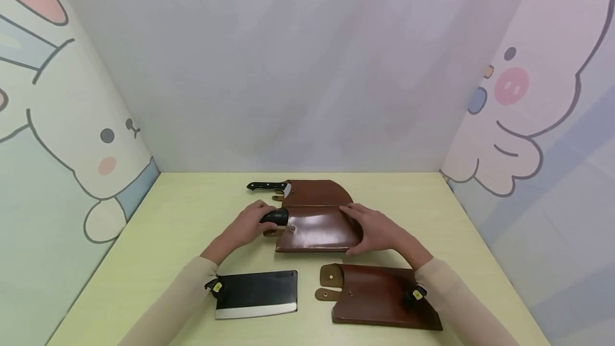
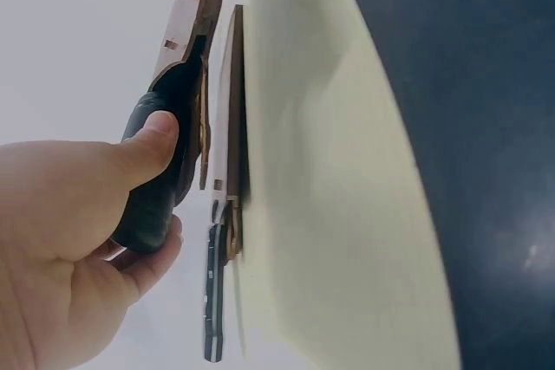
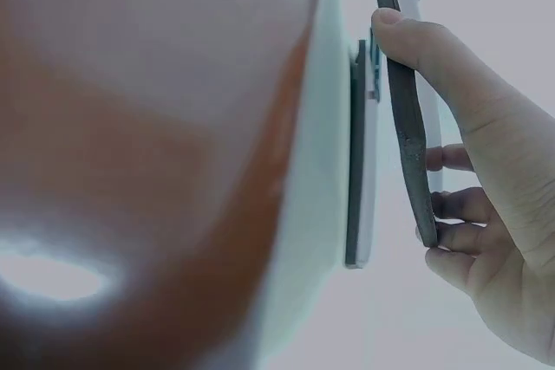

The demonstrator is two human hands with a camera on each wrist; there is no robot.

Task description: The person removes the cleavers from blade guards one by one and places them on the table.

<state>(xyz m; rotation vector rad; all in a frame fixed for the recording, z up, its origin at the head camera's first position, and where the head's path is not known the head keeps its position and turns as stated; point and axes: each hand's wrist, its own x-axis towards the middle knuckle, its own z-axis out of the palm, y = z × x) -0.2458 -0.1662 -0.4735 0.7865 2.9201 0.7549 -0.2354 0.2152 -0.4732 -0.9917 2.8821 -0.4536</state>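
Observation:
My left hand (image 1: pixel 250 223) grips the thick black handle of a knife (image 1: pixel 277 217), its thumb along the handle in the left wrist view. The blade is hidden inside a glossy brown leather sheath (image 1: pixel 319 231). At the sheath's right end, my right hand (image 1: pixel 377 228) holds it by its edges, thumb on the near edge and fingers at the far one. Both wrist views show this sheath raised off the table. Just behind it lies another brown sheath (image 1: pixel 317 192), with a riveted black knife handle (image 1: pixel 266 186) sticking out to the left.
At the front left lies a cleaver with a black, bright-edged blade (image 1: pixel 261 290), its handle hidden by my left arm. A third brown sheath (image 1: pixel 375 292) with snap straps lies at front right, partly under my right forearm. Walls border the pale yellow table (image 1: pixel 182 202).

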